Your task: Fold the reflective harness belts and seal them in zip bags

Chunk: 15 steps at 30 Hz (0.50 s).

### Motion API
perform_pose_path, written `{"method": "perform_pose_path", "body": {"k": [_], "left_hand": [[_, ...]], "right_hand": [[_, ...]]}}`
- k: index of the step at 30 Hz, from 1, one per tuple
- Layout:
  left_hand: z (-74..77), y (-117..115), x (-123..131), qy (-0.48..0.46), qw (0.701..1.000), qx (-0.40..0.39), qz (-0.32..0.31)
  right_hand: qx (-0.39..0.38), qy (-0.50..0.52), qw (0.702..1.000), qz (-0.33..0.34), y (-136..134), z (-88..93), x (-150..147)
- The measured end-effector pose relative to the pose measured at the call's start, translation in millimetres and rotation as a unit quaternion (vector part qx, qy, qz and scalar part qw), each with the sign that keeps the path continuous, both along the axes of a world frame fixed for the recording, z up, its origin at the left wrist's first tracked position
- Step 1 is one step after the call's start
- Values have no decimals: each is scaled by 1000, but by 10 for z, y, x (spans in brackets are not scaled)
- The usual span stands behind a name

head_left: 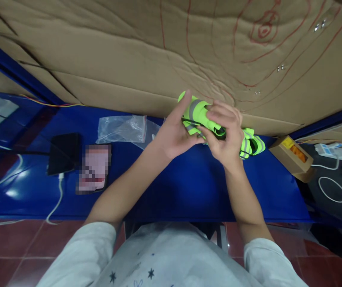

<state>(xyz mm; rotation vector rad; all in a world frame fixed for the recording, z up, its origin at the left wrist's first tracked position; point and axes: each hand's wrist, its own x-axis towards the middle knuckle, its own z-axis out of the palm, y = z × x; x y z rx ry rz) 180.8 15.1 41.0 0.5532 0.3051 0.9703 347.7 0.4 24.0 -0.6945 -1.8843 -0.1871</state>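
Note:
A rolled-up neon yellow-green reflective strap with grey stripes and black edging is between my two hands, above the blue table. My left hand grips its left side, with the thumb raised along it and several fingers hidden underneath. At its right end, my right hand is closed, fingers bent over the top and thumb at the near side. More of the same yellow-green reflective material lies on the table just beyond my right hand, partly covered by it. I cannot tell whether the two pieces are joined.
Clear plastic bags lie left of my hands. Nearer are a phone with a blurred screen and a black device with a white cable. An open cardboard box stands right. Cardboard walls the back of the blue table.

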Motion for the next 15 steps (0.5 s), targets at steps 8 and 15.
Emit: {"method": "perform_pose_path", "body": {"k": [8, 15], "left_hand": [[-15, 99, -140, 31, 980, 124, 149], [44, 31, -151, -22, 928, 329, 174]], "right_hand": [[-228, 58, 965, 116, -29, 144, 195], [-424, 269, 857, 115, -69, 38, 40]]}}
